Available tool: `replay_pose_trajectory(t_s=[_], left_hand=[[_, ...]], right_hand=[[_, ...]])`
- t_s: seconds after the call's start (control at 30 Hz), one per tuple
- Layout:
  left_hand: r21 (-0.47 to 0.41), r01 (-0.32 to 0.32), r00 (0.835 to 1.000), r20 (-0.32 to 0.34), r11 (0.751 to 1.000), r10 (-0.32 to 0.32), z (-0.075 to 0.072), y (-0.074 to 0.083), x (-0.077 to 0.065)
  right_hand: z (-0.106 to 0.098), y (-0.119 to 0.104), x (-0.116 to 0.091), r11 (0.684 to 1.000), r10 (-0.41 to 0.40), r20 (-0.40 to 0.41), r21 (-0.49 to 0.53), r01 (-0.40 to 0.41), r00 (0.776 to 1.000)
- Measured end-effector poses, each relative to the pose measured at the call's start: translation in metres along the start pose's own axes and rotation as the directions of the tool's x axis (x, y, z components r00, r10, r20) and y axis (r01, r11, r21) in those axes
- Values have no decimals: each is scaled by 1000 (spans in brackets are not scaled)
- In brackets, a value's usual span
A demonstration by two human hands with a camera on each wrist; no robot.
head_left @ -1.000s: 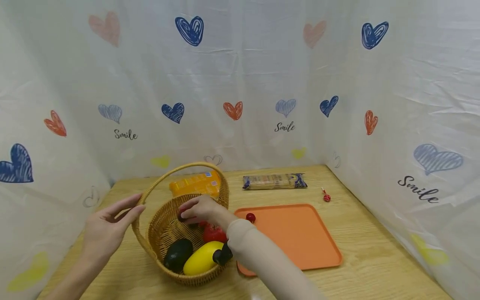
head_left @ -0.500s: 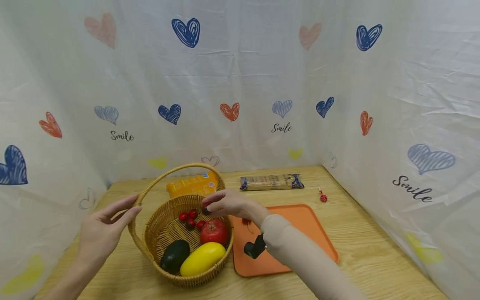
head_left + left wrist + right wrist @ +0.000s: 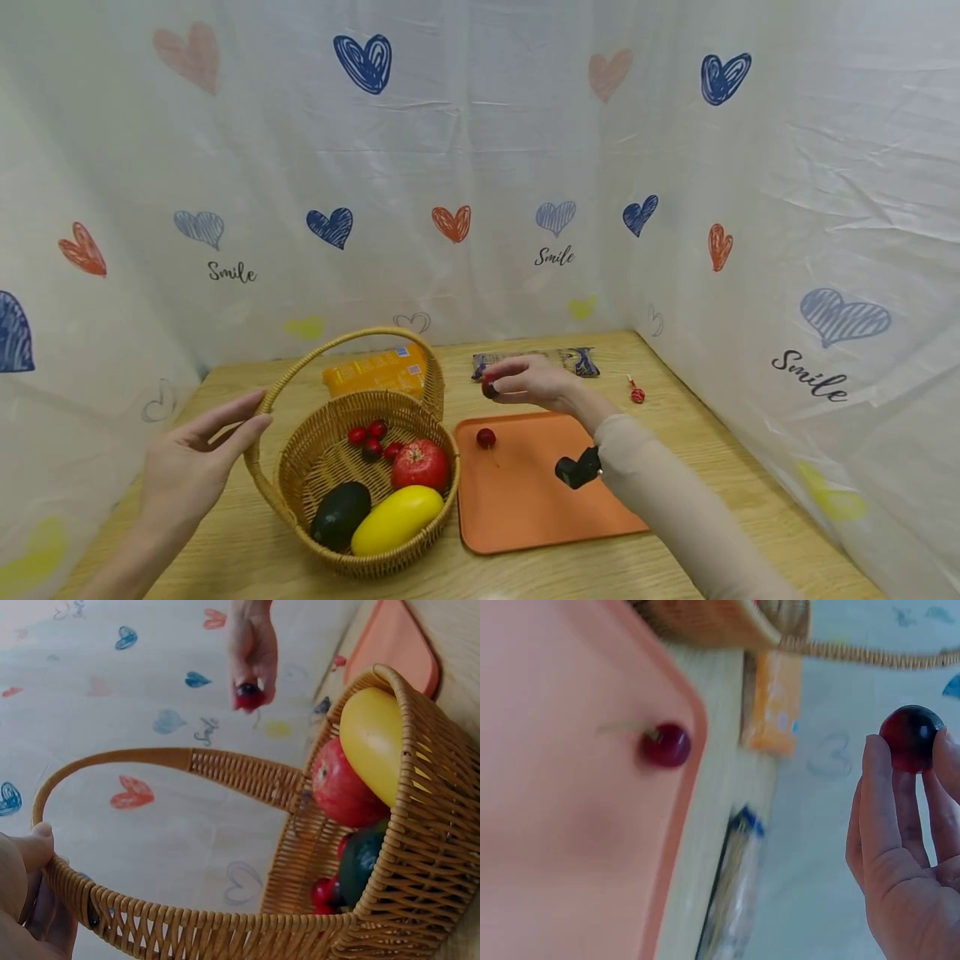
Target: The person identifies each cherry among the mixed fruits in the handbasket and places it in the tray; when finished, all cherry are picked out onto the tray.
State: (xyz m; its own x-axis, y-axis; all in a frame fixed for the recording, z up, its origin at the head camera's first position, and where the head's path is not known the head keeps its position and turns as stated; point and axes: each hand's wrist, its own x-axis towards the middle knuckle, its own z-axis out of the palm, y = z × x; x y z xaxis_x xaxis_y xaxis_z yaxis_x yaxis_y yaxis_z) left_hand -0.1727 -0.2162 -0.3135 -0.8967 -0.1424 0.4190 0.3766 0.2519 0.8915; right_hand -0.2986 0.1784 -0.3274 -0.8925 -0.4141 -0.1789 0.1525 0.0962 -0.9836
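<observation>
My left hand [image 3: 187,458] pinches the handle [image 3: 375,332] of a wicker basket [image 3: 296,446] between thumb and fingers. Inside are a dark green avocado-like fruit [image 3: 341,515], a yellow mango-like fruit [image 3: 397,521], a red round fruit [image 3: 422,467] and several cherries [image 3: 372,450]. My right hand [image 3: 536,383] holds a dark red cherry [image 3: 911,739] at its fingertips, raised above the far left edge of an orange tray [image 3: 517,508]. On the tray, near its left edge, lies another cherry [image 3: 486,437] with a stem.
An orange packet [image 3: 382,371] lies behind the basket. Behind my right hand is a long clear packet with dark blue ends [image 3: 581,361], partly covered. A small red lollipop [image 3: 637,395] lies at the back right. A white curtain [image 3: 465,292] encloses the table.
My right hand has come out of the basket with a cherry and moved right, over the tray's back edge. The left hand keeps its hold on the handle. The head view has turned slightly right.
</observation>
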Motion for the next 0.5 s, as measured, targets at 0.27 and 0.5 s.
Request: replay_pose_trajectory(t_s=[0.27, 0.5], left_hand=[[17, -15, 1000, -6, 1000, 15, 1, -1, 2], [81, -17, 1000, -6, 997, 18, 0, -2, 2]], right_hand=[[-63, 22, -22, 999, 32, -164, -33, -38, 986], [-85, 36, -30, 997, 47, -238, -47, -60, 970]])
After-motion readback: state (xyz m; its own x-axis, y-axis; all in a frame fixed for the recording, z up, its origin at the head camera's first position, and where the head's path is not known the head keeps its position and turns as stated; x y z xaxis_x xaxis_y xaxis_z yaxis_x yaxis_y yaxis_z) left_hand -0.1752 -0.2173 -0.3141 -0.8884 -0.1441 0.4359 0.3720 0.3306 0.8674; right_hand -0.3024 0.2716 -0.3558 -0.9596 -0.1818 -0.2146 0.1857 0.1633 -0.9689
